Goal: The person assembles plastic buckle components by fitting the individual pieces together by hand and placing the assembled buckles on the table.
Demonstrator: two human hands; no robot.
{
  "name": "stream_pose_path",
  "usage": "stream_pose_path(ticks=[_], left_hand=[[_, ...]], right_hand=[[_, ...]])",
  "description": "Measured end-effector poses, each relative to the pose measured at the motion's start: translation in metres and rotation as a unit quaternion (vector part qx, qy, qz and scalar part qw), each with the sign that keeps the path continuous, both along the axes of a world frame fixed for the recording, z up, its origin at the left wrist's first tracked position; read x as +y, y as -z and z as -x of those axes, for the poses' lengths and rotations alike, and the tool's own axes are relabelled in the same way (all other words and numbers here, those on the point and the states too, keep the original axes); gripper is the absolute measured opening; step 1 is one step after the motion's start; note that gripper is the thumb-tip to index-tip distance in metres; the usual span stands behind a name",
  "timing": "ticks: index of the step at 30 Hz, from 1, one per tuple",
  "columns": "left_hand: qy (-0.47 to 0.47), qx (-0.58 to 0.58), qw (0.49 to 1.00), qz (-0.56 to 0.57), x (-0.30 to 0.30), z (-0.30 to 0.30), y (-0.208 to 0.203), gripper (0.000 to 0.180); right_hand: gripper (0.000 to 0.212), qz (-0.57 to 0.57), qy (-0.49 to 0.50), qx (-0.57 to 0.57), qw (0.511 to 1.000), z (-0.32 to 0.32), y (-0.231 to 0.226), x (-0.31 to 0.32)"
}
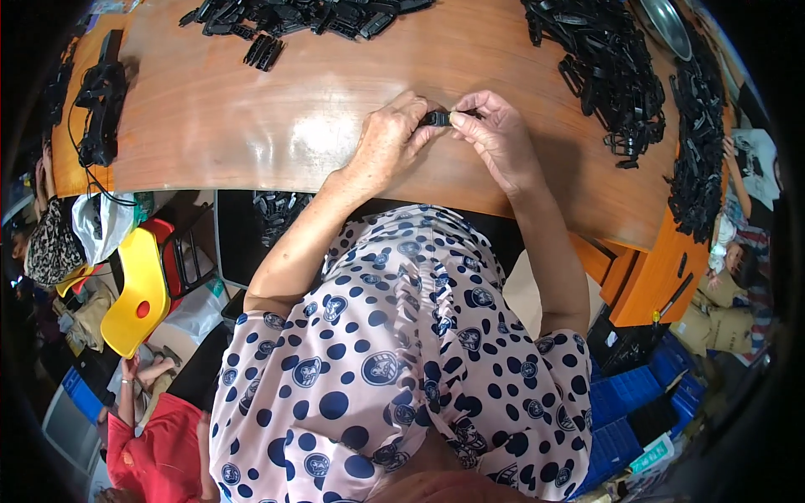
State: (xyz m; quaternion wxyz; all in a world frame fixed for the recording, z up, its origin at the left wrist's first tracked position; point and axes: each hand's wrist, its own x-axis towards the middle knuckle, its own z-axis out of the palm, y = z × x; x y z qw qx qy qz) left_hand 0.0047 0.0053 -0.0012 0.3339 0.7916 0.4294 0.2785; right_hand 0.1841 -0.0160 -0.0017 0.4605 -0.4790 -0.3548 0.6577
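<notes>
Over the near half of the wooden table (251, 155), both my hands meet at a small black plastic part (435, 118). My left hand (387, 138) pinches its left end between thumb and fingers. At the other end, the thumb and fingertips of my right hand (496, 138) are closed on it, with a dark bit showing past them. The fingers cover much of the part, so its full shape is hidden. A short row of similar black parts (263, 52) lies beyond my left hand.
Heaps of black plastic parts lie at the far edge (310, 15) and the right (608, 84), near a metal bowl (668, 27). A black device with a cable (102, 105) sits at left. Below stand a yellow chair (134, 289) and blue crates (625, 394). Other people are nearby.
</notes>
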Motion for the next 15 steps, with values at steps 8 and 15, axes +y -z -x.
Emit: stream_pose_path(ticks=[8, 15], left_hand=[[0.004, -0.042, 0.998, -0.039, -0.001, 0.001, 0.005, 0.025], [0.024, -0.017, 0.999, -0.042, -0.002, 0.009, 0.000, 0.024]], right_hand=[[0.016, 0.011, 0.015, 0.007, 1.000, 0.001, 0.002, -0.003], [0.019, 0.041, -0.026, -0.054, 0.997, -0.002, -0.014, 0.002]])
